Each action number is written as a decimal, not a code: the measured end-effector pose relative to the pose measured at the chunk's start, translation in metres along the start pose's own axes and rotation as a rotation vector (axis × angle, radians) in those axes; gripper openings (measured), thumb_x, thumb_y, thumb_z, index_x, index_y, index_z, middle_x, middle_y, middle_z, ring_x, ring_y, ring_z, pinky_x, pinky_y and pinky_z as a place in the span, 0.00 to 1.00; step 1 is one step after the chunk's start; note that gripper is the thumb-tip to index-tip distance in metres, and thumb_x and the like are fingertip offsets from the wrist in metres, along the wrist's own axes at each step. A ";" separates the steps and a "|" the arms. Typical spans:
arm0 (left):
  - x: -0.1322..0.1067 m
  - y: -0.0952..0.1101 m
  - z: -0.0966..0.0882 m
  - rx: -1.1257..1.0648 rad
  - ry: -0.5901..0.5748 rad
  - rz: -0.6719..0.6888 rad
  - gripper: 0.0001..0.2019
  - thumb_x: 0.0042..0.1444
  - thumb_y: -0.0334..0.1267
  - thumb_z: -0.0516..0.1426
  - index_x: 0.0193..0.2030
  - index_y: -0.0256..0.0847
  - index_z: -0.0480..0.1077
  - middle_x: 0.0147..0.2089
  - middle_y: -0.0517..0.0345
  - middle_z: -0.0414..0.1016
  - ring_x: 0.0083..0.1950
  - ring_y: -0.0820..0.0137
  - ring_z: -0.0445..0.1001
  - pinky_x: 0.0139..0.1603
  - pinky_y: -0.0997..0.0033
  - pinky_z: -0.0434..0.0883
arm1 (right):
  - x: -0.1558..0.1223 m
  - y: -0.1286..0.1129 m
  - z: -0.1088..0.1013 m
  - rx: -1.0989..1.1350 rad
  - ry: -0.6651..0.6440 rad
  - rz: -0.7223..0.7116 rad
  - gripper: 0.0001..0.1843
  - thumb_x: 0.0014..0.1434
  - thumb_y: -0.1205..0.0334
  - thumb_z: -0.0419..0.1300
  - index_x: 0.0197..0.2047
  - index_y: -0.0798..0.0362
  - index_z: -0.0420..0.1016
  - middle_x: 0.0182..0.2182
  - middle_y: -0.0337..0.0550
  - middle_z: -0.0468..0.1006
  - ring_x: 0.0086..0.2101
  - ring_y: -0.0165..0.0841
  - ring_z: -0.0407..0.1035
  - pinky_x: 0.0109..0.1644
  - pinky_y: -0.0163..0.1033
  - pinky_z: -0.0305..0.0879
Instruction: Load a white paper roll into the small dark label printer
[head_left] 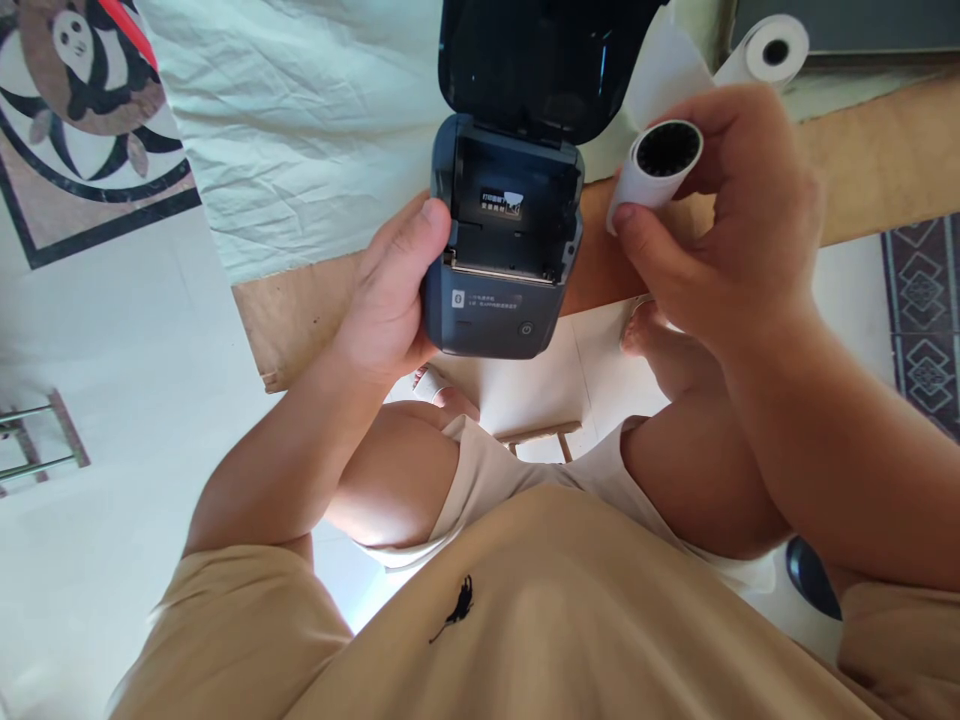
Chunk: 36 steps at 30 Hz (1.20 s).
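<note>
My left hand (394,290) grips the left side of a small dark grey label printer (501,250), thumb on its upper edge. The printer's lid (540,60) stands open and its paper bay is empty. My right hand (739,215) holds a white paper roll (656,170) just to the right of the printer, its dark core end facing me. A strip of paper (664,60) trails up from the roll.
A second white paper roll (769,50) lies at the top right on a wooden table (862,160). A crumpled white cloth (300,120) covers the table's left part. Below are my knees, a pale tiled floor and a patterned rug (926,320).
</note>
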<state>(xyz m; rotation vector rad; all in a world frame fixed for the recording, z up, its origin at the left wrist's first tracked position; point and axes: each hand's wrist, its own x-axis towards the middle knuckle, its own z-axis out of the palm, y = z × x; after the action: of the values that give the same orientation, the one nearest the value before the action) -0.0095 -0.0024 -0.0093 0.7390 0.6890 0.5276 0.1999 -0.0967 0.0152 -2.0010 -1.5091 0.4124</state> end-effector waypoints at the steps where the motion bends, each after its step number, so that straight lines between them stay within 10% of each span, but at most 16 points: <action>1: 0.000 0.000 0.000 -0.003 0.006 0.004 0.16 0.55 0.55 0.60 0.37 0.44 0.72 0.55 0.53 0.77 0.56 0.51 0.76 0.32 0.64 0.74 | 0.000 0.001 0.001 0.004 0.011 -0.021 0.20 0.56 0.63 0.58 0.52 0.51 0.68 0.42 0.36 0.74 0.39 0.19 0.68 0.45 0.29 0.66; 8: 0.000 0.000 0.004 0.028 0.006 -0.001 0.22 0.56 0.58 0.58 0.47 0.43 0.76 0.55 0.49 0.77 0.57 0.50 0.76 0.47 0.55 0.80 | 0.001 0.000 0.002 -0.102 0.060 -0.178 0.19 0.49 0.69 0.58 0.47 0.56 0.72 0.42 0.43 0.72 0.43 0.25 0.67 0.41 0.30 0.65; 14: 0.001 -0.003 0.001 -0.021 -0.009 0.027 0.17 0.57 0.55 0.57 0.39 0.44 0.73 0.54 0.48 0.77 0.56 0.48 0.76 0.38 0.59 0.77 | 0.000 -0.001 0.004 0.000 -0.025 -0.186 0.22 0.54 0.63 0.60 0.53 0.56 0.68 0.46 0.46 0.73 0.46 0.29 0.70 0.48 0.36 0.70; 19: -0.002 -0.001 -0.001 -0.015 -0.010 -0.006 0.18 0.58 0.54 0.58 0.43 0.43 0.74 0.47 0.51 0.79 0.44 0.59 0.79 0.30 0.68 0.72 | 0.013 0.028 -0.009 0.186 0.307 -0.372 0.16 0.58 0.64 0.56 0.49 0.61 0.73 0.40 0.48 0.73 0.35 0.21 0.68 0.36 0.30 0.60; 25: 0.000 -0.001 0.000 0.001 -0.017 0.023 0.20 0.58 0.58 0.57 0.44 0.43 0.75 0.54 0.49 0.77 0.52 0.52 0.78 0.33 0.62 0.76 | 0.026 0.047 -0.018 -0.084 0.242 -0.050 0.38 0.43 0.76 0.52 0.60 0.55 0.67 0.53 0.46 0.70 0.48 0.28 0.69 0.42 0.32 0.59; 29: 0.001 -0.003 0.000 -0.011 -0.017 0.038 0.17 0.58 0.57 0.57 0.38 0.45 0.73 0.52 0.51 0.78 0.50 0.54 0.78 0.32 0.64 0.75 | 0.036 0.038 -0.009 -0.210 0.141 0.071 0.29 0.43 0.72 0.59 0.51 0.55 0.68 0.51 0.48 0.70 0.51 0.33 0.66 0.45 0.34 0.63; 36: 0.000 -0.005 -0.002 0.035 0.039 0.025 0.27 0.55 0.64 0.55 0.47 0.44 0.76 0.42 0.49 0.80 0.46 0.56 0.79 0.32 0.66 0.74 | 0.026 0.024 -0.014 -0.245 0.078 0.138 0.28 0.43 0.74 0.56 0.50 0.56 0.70 0.42 0.40 0.72 0.30 0.17 0.52 0.40 0.32 0.55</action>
<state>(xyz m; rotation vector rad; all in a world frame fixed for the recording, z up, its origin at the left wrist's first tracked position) -0.0097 -0.0047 -0.0139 0.7724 0.7273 0.5552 0.2339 -0.0800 0.0137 -2.2921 -1.4357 0.2091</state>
